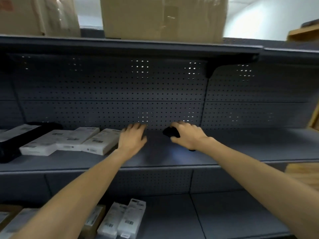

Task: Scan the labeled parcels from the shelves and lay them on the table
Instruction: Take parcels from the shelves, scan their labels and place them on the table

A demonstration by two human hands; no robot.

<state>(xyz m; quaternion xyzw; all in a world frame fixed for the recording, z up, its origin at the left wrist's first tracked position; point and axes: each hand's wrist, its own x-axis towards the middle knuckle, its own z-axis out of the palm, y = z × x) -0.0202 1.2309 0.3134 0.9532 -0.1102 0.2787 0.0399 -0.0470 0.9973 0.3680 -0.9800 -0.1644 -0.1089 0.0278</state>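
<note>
A dark grey shelving unit (155, 94) with a perforated back panel fills the view. On its top shelf (138, 44) a big cardboard box (164, 16) stands near the middle, and another box (34, 14) stands toward the left end. The middle shelf (172, 157) carries a row of flat white labeled parcels (57, 142) along its left half, lying partly over one another. A long black object (17, 140) lies at the far left end (too blurred to tell what it is). On the lower shelf (224, 218) more white parcels (124, 219) stand on edge at the left, beside brown cartons. Both bare arms reach onto the middle shelf near its back edge. The left hand (132, 137) is palm down with its fingers spread and holds nothing. It is just beside the right end of the nearest parcel (101, 141), and I cannot tell whether it touches it. The right hand (188, 135), a little apart to the right, curls its fingers and thumb round a small black scanner (170, 132), whose head points left toward the other hand.
</note>
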